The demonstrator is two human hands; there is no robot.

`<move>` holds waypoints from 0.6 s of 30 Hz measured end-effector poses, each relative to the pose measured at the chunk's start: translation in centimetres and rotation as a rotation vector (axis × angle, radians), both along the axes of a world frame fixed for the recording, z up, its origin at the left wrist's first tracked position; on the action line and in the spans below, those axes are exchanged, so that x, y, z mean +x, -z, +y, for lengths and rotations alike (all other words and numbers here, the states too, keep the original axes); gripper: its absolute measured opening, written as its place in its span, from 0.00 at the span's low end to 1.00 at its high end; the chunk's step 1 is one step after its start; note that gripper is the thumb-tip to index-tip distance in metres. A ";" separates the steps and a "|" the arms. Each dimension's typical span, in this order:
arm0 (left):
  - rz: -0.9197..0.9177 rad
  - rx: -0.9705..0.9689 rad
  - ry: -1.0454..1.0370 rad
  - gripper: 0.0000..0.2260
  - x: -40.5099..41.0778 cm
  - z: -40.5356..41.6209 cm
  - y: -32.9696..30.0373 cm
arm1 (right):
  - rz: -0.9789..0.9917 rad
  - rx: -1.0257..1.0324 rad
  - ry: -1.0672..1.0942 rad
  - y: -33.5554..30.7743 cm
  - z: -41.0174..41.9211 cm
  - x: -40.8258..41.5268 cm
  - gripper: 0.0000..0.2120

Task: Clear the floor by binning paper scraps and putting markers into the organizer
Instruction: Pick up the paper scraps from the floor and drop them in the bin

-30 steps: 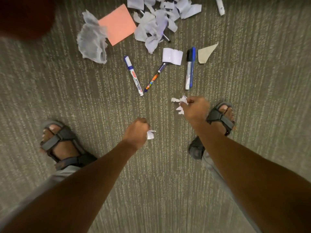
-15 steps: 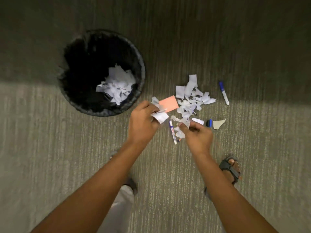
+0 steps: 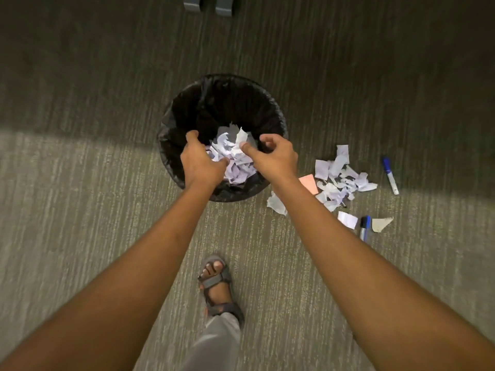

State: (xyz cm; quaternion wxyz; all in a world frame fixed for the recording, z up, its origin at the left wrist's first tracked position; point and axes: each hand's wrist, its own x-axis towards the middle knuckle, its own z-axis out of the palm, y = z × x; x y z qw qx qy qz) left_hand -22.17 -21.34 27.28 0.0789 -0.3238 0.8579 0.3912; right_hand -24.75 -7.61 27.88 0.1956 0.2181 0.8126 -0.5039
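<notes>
A round bin with a black liner stands on the carpet and holds a heap of white paper scraps. Both my hands hover over its opening. My left hand has its fingers spread and holds nothing. My right hand is loosely open, and a white scrap lies just off its thumb. To the right of the bin, a pile of white scraps and an orange note lie on the floor. A blue-capped white marker and a blue-and-black marker lie beside the pile.
A crumpled scrap, a folded white piece and a tan triangle lie near the pile. My sandalled foot stands below the bin. Two grey objects sit at the top edge.
Both hands carried scraps from the floor pile leftwards to the bin. They were shut on paper before and are open over the bin now.
</notes>
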 end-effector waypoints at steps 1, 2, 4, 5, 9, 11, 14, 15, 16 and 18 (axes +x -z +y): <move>0.008 -0.010 0.011 0.36 0.3 -0.1 0.1 | 0.007 -0.008 0.044 0.0 0.4 0.4 0.23; 0.030 -0.024 0.033 0.33 0.7 0.0 0.0 | 0.008 -0.042 0.114 0.3 1.1 1.1 0.21; 0.098 -0.045 0.081 0.25 1.7 0.8 -0.2 | -0.012 -0.123 0.268 1.0 3.2 2.8 0.14; 0.130 -0.046 0.097 0.20 2.1 1.5 -0.3 | -0.030 -0.124 0.320 1.5 4.7 3.8 0.10; 0.235 -0.059 0.165 0.06 3.3 5.8 -0.6 | -0.100 -0.075 0.417 3.5 11.4 8.6 0.06; 0.222 -0.054 0.229 0.02 4.1 9.0 0.0 | -0.133 -0.037 0.404 4.7 15.5 10.5 0.06; 0.160 -0.002 0.373 0.04 5.1 14.7 1.3 | -0.127 0.038 0.419 5.9 22.3 12.3 0.07; 0.135 0.009 0.418 0.04 5.4 16.4 1.8 | -0.125 0.062 0.421 6.0 24.5 12.5 0.07; 0.105 0.014 0.447 0.04 5.7 18.0 2.3 | -0.134 0.090 0.409 6.0 26.6 12.5 0.07; 0.035 0.024 0.452 0.04 6.1 20.6 3.0 | -0.168 0.136 0.388 5.9 30.9 12.6 0.06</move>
